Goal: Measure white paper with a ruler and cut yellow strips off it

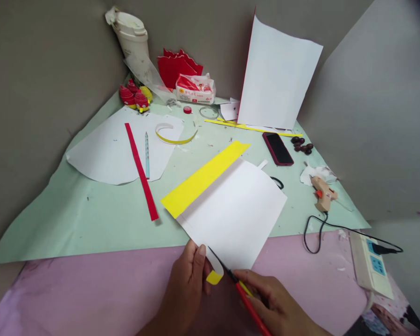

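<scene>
**Cutting into white-and-yellow paper at the near table edge**

Printed red and white pack [195, 88] at the back, writing too small to read. White sheet [236, 212] with yellow band [203, 179] folded along 1 edge, lying across green and pink table [91, 214] covers. Left hand [189, 280] pinching the sheet's near corner, curled yellow-tipped strip [215, 275] just beside the thumb. Right hand [276, 303] closed around red-handled scissors [241, 291], blades at the sheet's edge.

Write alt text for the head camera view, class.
A person's left hand holds a white sheet with a yellow strip while the right hand cuts it with red scissors. A phone and glue gun lie beyond.
</scene>
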### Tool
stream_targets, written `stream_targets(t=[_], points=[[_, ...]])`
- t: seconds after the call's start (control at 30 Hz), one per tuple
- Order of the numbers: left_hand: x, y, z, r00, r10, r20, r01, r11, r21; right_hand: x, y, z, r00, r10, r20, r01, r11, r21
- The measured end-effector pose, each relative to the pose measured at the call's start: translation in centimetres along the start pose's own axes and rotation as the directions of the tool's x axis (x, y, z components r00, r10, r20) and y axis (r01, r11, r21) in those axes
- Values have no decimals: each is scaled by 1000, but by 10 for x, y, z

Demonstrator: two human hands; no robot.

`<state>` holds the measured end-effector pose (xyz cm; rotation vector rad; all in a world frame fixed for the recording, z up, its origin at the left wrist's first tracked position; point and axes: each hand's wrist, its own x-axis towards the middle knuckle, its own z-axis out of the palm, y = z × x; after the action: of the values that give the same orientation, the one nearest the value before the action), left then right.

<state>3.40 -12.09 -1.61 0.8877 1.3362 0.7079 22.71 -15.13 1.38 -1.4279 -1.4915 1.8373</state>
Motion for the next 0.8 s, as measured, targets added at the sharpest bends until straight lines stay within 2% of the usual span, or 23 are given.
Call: stream_targets(t=[0.27,0.47,0.8], points=[[0,3,1,1000,-8,-20,8,1000,4,-1,-2,2,1000,-31,1,31,999,21],[0,3,1,1000,-4,-9,4,1000,13,-2,-6,2,996,82,-34,-82,996,22],[-2,-2,0,1000,13,-26,-12,1000,15,-3,2,3,994,106,41,-113,965,237]])
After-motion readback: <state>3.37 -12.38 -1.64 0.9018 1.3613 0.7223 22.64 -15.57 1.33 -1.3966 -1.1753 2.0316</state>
